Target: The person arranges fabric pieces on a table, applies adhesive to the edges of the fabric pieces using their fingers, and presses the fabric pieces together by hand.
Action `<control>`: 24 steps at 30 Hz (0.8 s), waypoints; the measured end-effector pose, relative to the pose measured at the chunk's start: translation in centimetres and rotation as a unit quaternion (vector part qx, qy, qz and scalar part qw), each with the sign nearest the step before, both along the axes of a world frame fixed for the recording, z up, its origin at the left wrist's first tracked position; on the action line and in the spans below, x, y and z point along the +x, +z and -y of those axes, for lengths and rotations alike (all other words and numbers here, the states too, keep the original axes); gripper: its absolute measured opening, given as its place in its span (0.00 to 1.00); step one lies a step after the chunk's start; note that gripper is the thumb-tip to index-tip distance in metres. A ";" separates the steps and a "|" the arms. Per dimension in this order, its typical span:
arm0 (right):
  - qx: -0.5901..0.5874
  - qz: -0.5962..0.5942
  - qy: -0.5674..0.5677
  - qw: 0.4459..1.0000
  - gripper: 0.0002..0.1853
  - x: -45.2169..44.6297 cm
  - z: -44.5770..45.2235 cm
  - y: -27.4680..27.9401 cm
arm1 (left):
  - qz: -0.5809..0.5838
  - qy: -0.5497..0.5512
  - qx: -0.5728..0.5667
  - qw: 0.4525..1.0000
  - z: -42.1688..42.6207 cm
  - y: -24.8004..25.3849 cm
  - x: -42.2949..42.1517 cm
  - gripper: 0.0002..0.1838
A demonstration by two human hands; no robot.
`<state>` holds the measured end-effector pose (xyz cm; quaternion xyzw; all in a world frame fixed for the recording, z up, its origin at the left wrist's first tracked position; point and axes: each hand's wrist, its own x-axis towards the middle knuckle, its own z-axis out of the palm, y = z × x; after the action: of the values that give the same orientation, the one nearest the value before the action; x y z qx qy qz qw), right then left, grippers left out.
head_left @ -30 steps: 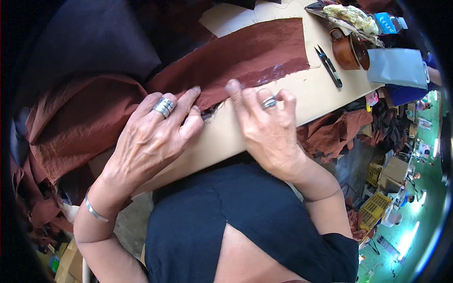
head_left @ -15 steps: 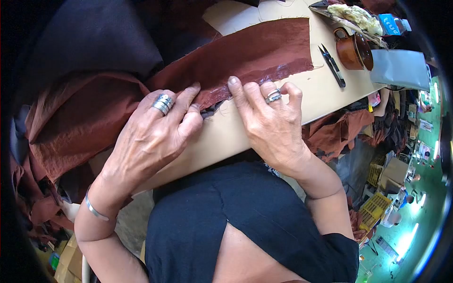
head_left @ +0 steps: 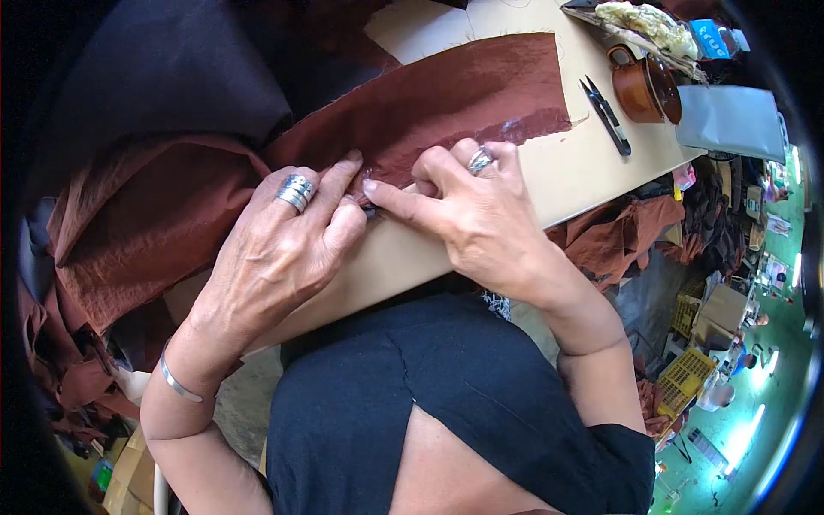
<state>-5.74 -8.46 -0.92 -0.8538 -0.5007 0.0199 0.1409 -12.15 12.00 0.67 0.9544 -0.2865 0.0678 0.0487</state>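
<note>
Rust-brown cloth (head_left: pixel 446 94) here, a long piece on the bench (head_left: pixel 554 176), its R end short of the snips (head_left: pixel 606 120), its lower side running close to the near edge. L hand (head_left: pixel 270 232): index out fairly straight, tip down on the cloth, thumb a small gap off at the frayed side, other fingers bent. R hand (head_left: pixel 485 227): thumb stretched L, tip on the cloth nr the L index; index hooked, the rest curled. Can't tell if either has a real pinch, the undersides are hidden.

What might go wrong? Shiny band (head_left: pixel 506 130) along the near side looks slick, poss. damp or sticky, can't say which. If the R thumb slides on it, the layer could ruck or skew; if the L index eases off, the whole piece might creep twd the near edge. Frayed threads could catch on the rings, esp. the broad L ring (head_left: pixel 296 192), & pull the weave. Heavy folds (head_left: pixel 154 232) at the L end might drag it sideways too. Snips & mug (head_left: pixel 645 90) sit nr the R corner: a wide R elbow or a hard tug could knock them, mug the worse.
</note>
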 end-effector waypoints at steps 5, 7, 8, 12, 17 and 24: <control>0.025 0.039 -0.019 0.999 0.19 -0.2 0.6 -0.7 | -0.001 -0.002 -0.005 1.000 1.2 -0.4 0.8 0.08; 0.037 0.069 -0.022 0.997 0.18 -0.7 0.4 -1.1 | -0.004 -0.001 -0.004 1.000 1.2 -0.3 0.9 0.08; 0.047 0.056 -0.021 0.997 0.18 -0.6 0.5 -0.9 | -0.006 0.000 -0.003 1.000 1.2 -0.2 0.9 0.07; 0.063 0.032 -0.050 0.996 0.20 -0.9 1.0 -1.2 | 0.001 -0.002 -0.005 1.000 1.4 -0.3 1.0 0.07; -0.009 0.123 -0.110 0.986 0.23 0.8 3.7 -1.3 | -0.002 -0.009 0.004 1.000 1.2 -0.2 0.9 0.07; -0.114 0.247 -0.225 0.936 0.24 4.4 9.9 -0.2 | -0.017 0.001 0.037 0.999 1.3 -0.2 0.4 0.14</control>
<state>-1.39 -18.37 -1.07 -0.9323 -0.3092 -0.1674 -0.0848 -11.74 10.75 0.49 0.9570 -0.2867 0.0411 0.0181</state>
